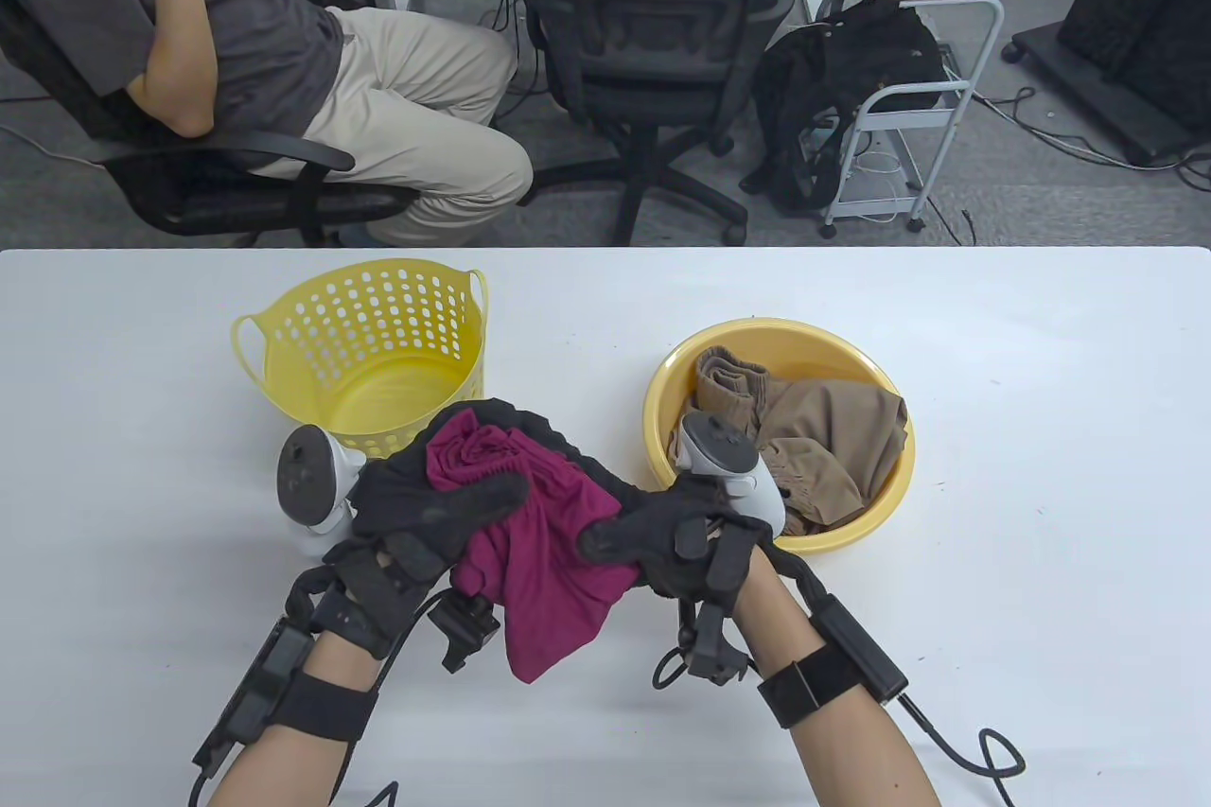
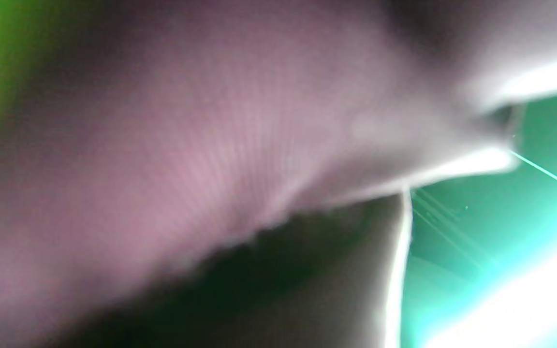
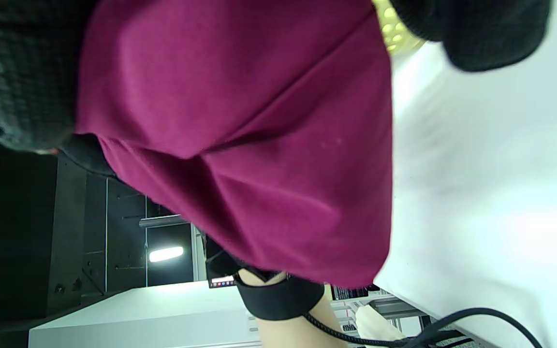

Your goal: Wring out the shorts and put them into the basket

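Magenta shorts are bunched between both gloved hands above the table's front middle. My left hand grips their left side with fingers curled over the cloth. On the right side my right hand clutches the fabric. A loose end hangs down toward the table. The right wrist view is filled by the magenta shorts; the left wrist view shows only blurred cloth close to the lens. The yellow perforated basket stands just behind my left hand.
A yellow basin holding tan garments sits behind my right hand. Beyond the table's far edge a person sits in an office chair; another chair and a cart stand there too.
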Demonstrator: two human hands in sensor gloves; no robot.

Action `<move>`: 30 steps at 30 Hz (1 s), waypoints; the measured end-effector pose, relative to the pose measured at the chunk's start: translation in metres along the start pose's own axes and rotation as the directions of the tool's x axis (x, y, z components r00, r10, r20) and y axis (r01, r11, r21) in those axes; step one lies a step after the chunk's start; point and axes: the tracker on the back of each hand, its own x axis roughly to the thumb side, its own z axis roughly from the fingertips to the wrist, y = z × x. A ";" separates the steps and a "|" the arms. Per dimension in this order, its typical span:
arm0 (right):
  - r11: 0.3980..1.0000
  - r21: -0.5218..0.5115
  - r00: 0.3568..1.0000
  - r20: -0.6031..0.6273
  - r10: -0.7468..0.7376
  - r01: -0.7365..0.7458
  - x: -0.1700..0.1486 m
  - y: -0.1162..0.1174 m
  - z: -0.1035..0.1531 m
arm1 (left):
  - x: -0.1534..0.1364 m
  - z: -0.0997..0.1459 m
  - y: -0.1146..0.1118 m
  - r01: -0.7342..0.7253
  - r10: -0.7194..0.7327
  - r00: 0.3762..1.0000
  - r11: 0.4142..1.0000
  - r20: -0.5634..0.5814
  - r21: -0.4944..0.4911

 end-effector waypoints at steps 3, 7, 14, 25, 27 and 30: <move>1.000 0.014 1.000 -0.007 0.021 -0.021 0.000 0.005 -0.003 | -0.001 -0.001 -0.002 0.030 -0.030 1.000 1.000 -0.010 -0.007; 0.997 -0.004 0.997 -0.031 0.072 -0.072 0.002 0.008 -0.004 | -0.002 -0.001 -0.005 0.053 -0.053 0.998 0.998 -0.017 -0.015; 0.979 -0.082 0.982 -0.045 0.185 -0.188 0.007 0.008 -0.003 | -0.003 -0.001 -0.005 0.068 -0.068 0.997 0.998 -0.033 0.005; 0.897 -0.256 0.928 0.007 0.374 -0.359 0.021 0.016 -0.002 | -0.002 0.002 0.000 0.069 -0.066 0.996 0.996 -0.054 0.058; 0.878 -0.281 0.915 0.002 0.404 -0.387 0.024 0.016 -0.001 | -0.002 0.002 0.001 0.077 -0.073 0.996 0.995 -0.060 0.060; 0.839 -0.327 0.888 -0.002 0.460 -0.435 0.028 0.017 0.000 | -0.002 0.003 0.002 0.092 -0.088 0.994 0.994 -0.066 0.065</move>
